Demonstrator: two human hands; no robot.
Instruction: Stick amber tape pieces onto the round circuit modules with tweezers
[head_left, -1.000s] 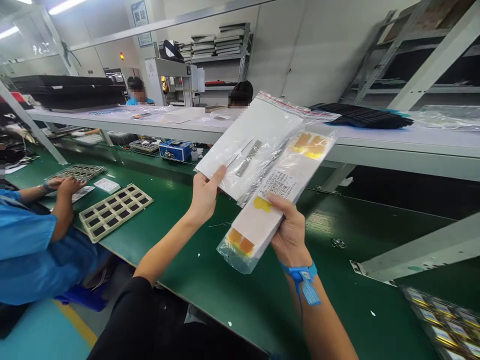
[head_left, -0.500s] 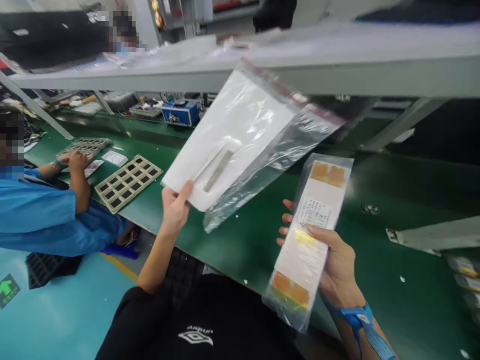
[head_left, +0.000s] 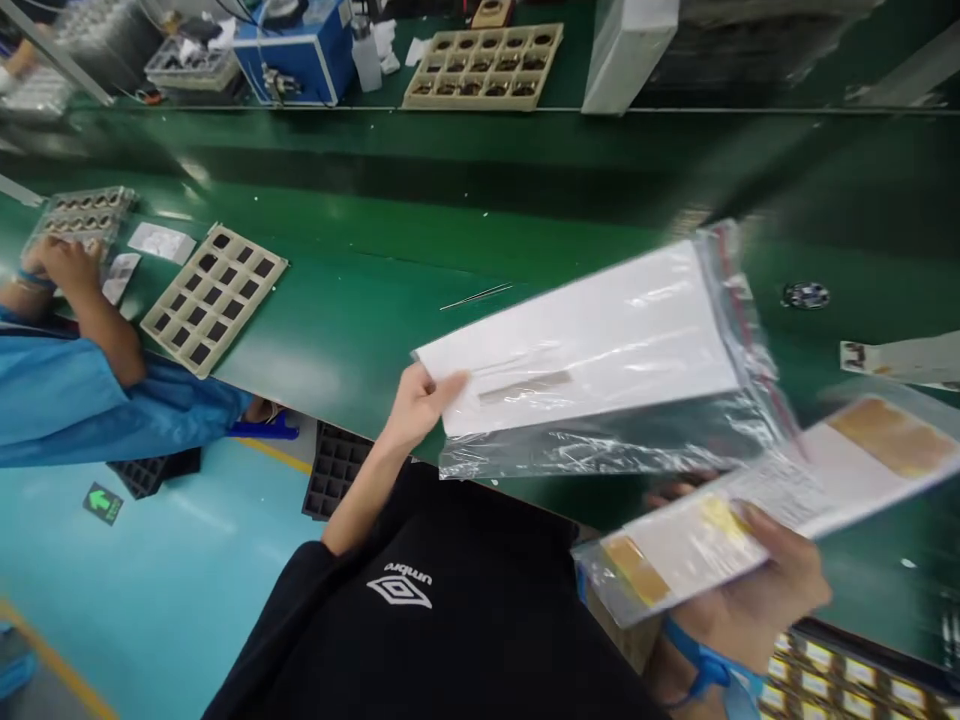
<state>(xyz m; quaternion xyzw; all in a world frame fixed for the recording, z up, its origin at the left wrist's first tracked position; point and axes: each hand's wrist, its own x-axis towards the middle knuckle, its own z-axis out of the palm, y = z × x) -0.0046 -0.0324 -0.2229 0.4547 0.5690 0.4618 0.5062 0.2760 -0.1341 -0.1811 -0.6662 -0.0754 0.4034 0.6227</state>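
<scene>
My left hand (head_left: 424,402) pinches one end of a clear zip bag (head_left: 600,340) between thumb and fingers. Inside the bag lies a white sheet with a narrow grey strip on it. In my right hand (head_left: 765,570) is a long clear packet (head_left: 720,545) holding a white card with orange-brown patches near both ends, a printed label and a yellow piece. The zip bag's red-edged end reaches over the packet's upper edge; whether they touch I cannot tell. A blue strap circles my right wrist. Tweezers (head_left: 476,297) lie on the green bench just beyond the bag.
A beige tray (head_left: 217,298) of dark square pieces lies at left, near a co-worker's hands (head_left: 71,265). Another beige tray (head_left: 486,68) and a blue box (head_left: 296,50) stand at the back. A tray of gold-coloured parts (head_left: 847,680) is at lower right.
The view has tipped down toward the bench. The zip bag has swung from steeply slanted to nearly level, and the packet has turned from upright to slanting rightward. Both hands keep their hold.
</scene>
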